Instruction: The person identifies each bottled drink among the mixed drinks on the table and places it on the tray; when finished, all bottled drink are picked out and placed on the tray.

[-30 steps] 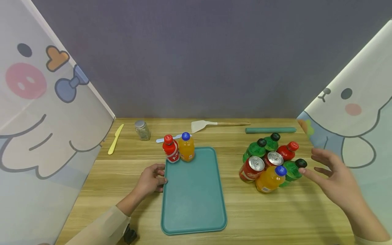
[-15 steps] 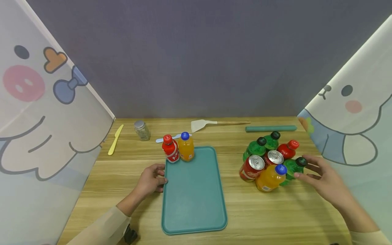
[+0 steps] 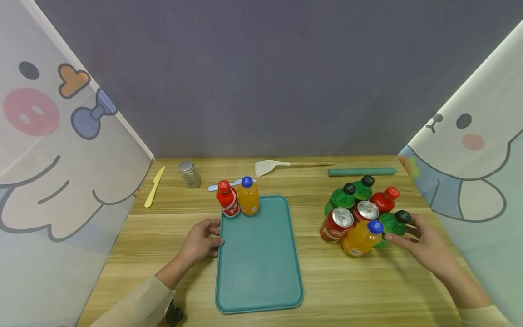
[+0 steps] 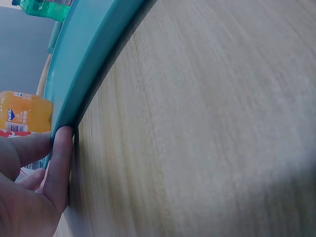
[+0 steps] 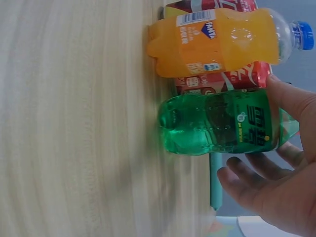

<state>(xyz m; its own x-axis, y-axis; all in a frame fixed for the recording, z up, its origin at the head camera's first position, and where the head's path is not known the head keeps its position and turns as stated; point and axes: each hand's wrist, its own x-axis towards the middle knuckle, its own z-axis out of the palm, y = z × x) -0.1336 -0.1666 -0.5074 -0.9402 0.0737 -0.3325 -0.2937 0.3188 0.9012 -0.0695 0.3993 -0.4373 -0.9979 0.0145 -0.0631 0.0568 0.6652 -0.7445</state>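
Observation:
My left hand (image 3: 201, 240) pinches the left rim of a teal tray (image 3: 261, 263), thumb over the edge, as the left wrist view also shows. On the tray's far left corner stand a red-capped cola bottle (image 3: 229, 200) and an orange soda bottle (image 3: 249, 200) with a blue cap. My right hand (image 3: 426, 245) is spread around a green soda bottle (image 5: 222, 123) with a black cap. In the right wrist view its thumb lies at the bottle's upper label, and several fingers stand off the other side. A second orange soda bottle (image 5: 222, 42) stands close beside the green one.
Two cola cans (image 3: 336, 225), two more green bottles (image 3: 341, 200) and a red-capped bottle (image 3: 385, 200) crowd the green one. Along the back lie a spatula (image 3: 265, 168), a teal rod (image 3: 361, 172) and a pale blue knife (image 3: 214, 187). At left are a yellow knife (image 3: 154, 187) and a jar (image 3: 190, 175).
My right hand has moved left and down, from beside the green bottle to around it. The left hand and the tray have stayed in place.

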